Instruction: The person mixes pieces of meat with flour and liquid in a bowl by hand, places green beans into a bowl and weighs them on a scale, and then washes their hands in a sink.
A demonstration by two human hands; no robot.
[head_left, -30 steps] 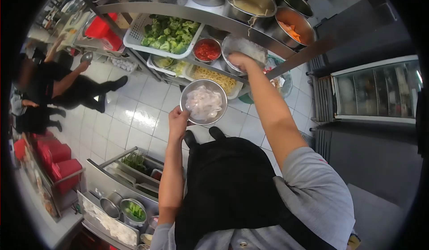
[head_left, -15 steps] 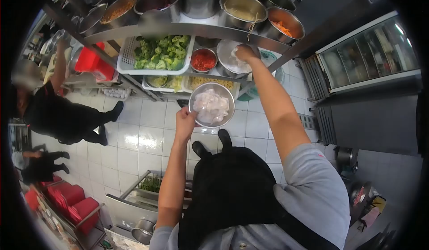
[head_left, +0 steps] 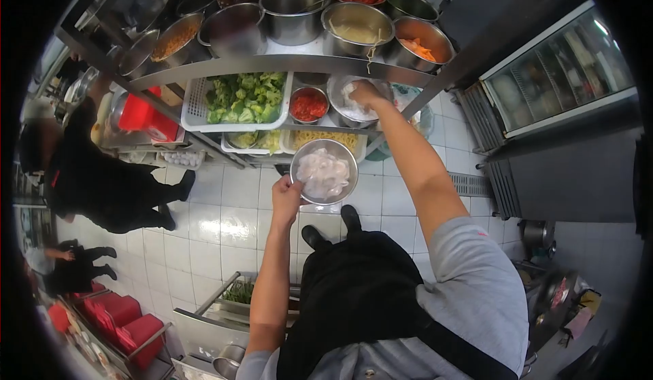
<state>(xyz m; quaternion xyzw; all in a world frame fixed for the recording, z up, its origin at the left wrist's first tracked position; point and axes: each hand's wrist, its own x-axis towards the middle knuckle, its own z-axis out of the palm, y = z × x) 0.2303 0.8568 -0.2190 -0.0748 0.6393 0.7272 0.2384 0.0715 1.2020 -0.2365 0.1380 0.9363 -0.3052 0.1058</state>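
Note:
A round metal bowl [head_left: 296, 188] of pale, translucent raw pieces [head_left: 323, 174] hangs over the floor, its left rim pinched by my left hand [head_left: 287, 200]. My right hand [head_left: 366, 94] reaches into a larger metal bowl [head_left: 333, 98] on the rack, its fingers at some white stuff [head_left: 349, 94]; whether they grip any is hidden. Left of that bowl stands a small pot of chopped red pieces [head_left: 308, 105]. Broccoli [head_left: 246, 98] fills a white basket further left, and yellow noodles [head_left: 326, 137] lie in a tray below.
Metal pots [head_left: 293, 20] line the upper shelf behind a steel rail [head_left: 286, 64]. A co-worker in black [head_left: 102, 169] stands at left, another person [head_left: 71, 261] beyond. A glass-door fridge [head_left: 558, 74] is at right, a steel counter [head_left: 211, 336] at lower left, red containers [head_left: 126, 322] beside it.
The view has shifted. White stuff now shows at my right hand, which stays inside the larger bowl. My left hand still holds the smaller bowl.

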